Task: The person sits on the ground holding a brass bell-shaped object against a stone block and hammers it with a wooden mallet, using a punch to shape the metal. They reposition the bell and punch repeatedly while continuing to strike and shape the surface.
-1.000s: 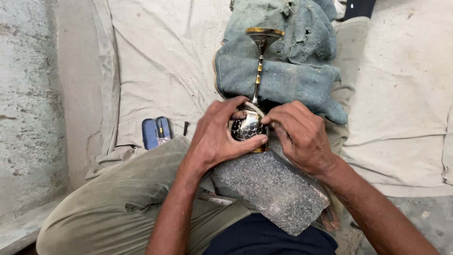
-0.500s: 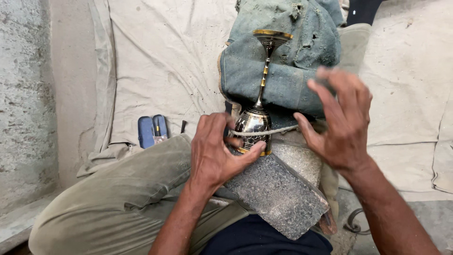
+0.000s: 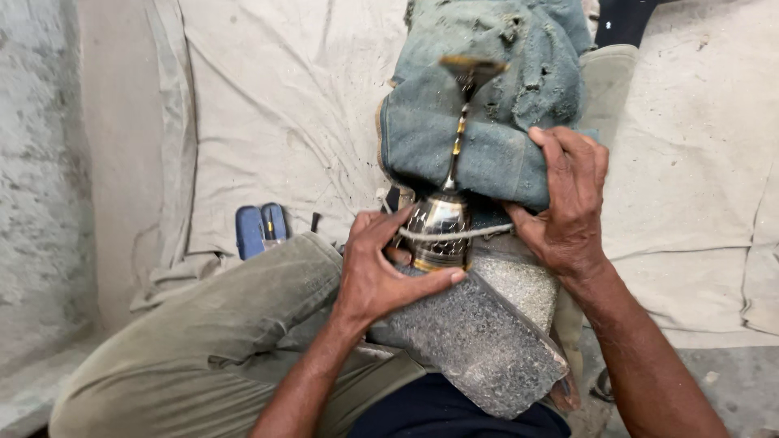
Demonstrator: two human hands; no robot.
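Observation:
A brass goblet (image 3: 439, 229) lies on its side, its engraved cup on a grey stone block (image 3: 479, 345) across my lap. Its thin stem and foot (image 3: 471, 69) reach away over a folded blue denim cloth (image 3: 495, 146). My left hand (image 3: 377, 272) grips the cup from the left, thumb under its rim. A pale cord (image 3: 479, 233) runs around the cup and off to the right. My right hand (image 3: 568, 203) pinches that cord at the thumb, its fingers lying along the cloth.
A dusty canvas sheet (image 3: 284, 105) covers the floor ahead. A blue-handled tool (image 3: 260, 227) lies on it beside my olive trouser leg (image 3: 203, 341). A rough concrete wall (image 3: 40, 162) stands at the left.
Both hands were together on the cup. My right hand then drew away to the right with the cord, and it now rests lower on the cloth. My left hand stays on the cup.

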